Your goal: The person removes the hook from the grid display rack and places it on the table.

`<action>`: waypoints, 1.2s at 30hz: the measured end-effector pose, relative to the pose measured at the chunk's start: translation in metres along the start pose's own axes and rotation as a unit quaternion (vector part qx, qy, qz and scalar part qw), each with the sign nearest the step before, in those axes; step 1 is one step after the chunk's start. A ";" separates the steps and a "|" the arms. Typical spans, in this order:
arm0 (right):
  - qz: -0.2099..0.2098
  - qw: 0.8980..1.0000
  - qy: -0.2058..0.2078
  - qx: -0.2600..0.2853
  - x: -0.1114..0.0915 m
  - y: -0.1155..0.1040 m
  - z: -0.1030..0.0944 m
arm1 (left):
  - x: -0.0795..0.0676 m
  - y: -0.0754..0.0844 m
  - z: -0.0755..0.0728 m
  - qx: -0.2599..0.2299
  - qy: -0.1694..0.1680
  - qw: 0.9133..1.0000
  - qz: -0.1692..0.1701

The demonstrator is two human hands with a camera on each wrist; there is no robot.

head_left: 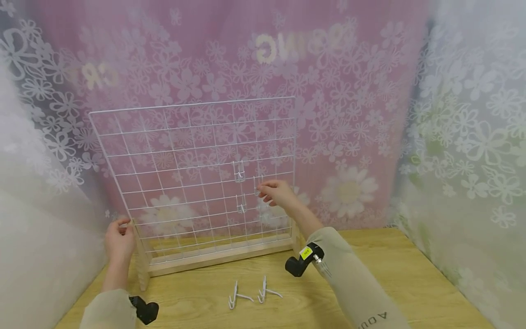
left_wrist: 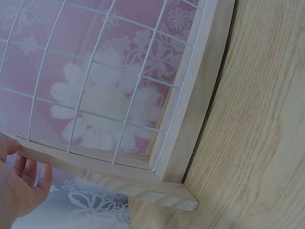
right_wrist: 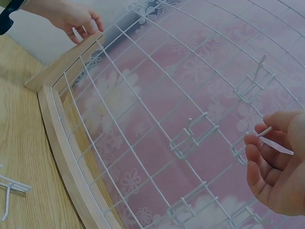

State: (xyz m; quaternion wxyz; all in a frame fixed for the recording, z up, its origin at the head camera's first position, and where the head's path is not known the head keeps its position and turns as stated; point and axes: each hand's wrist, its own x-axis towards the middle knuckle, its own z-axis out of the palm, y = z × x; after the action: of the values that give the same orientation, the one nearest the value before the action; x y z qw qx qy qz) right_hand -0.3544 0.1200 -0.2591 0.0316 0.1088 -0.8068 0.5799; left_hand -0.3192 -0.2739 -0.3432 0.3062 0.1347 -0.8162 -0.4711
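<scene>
A white wire grid panel [head_left: 197, 173] stands upright in a wooden base [head_left: 222, 259]. My left hand [head_left: 120, 240] grips the top of the left wooden post [left_wrist: 52, 160], thumb on one side and fingers on the other. At the grid's right part, my right hand [head_left: 277, 194] pinches a white wire hook [right_wrist: 267, 131] against the wires. Part of that hook is hidden by the fingers. Beside it, other white hooks hang on the grid, such as an upper hook [head_left: 239, 172] and a lower hook [head_left: 241, 205]. Both wrists wear black cameras.
Two loose white hooks, a left one [head_left: 235, 294] and a right one [head_left: 264, 290], lie on the wood-grain table [head_left: 197, 301] before the base. A pink floral curtain [head_left: 349, 114] hangs behind the grid, with pale floral sheets at both sides.
</scene>
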 end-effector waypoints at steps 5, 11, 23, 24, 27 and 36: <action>0.021 0.999 0.011 0.026 0.003 0.001 0.000 | 0.000 -0.002 0.001 0.003 0.004 1.000 0.006; 0.039 0.997 0.019 0.060 0.003 0.001 0.001 | 0.000 -0.005 0.002 0.006 0.005 1.000 0.002; 0.031 0.996 0.035 0.079 0.005 -0.004 0.001 | 0.000 -0.002 0.002 0.002 0.005 1.000 0.006; 0.030 0.996 0.034 0.078 0.004 -0.006 0.000 | 0.000 -0.002 0.002 0.002 0.003 1.000 0.005; 0.030 0.997 0.027 0.072 0.001 -0.008 -0.003 | 0.000 -0.003 0.002 0.004 0.002 1.000 0.003; 0.001 0.997 0.024 0.072 -0.005 -0.005 -0.015 | 0.000 -0.003 0.002 0.007 0.008 1.000 0.007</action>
State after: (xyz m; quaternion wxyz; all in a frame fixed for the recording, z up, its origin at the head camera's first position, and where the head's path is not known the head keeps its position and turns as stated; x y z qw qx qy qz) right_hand -0.3497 0.1327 -0.2503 0.0419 0.0960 -0.7621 0.6389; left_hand -0.3213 -0.2741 -0.3463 0.3154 0.1352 -0.8178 -0.4621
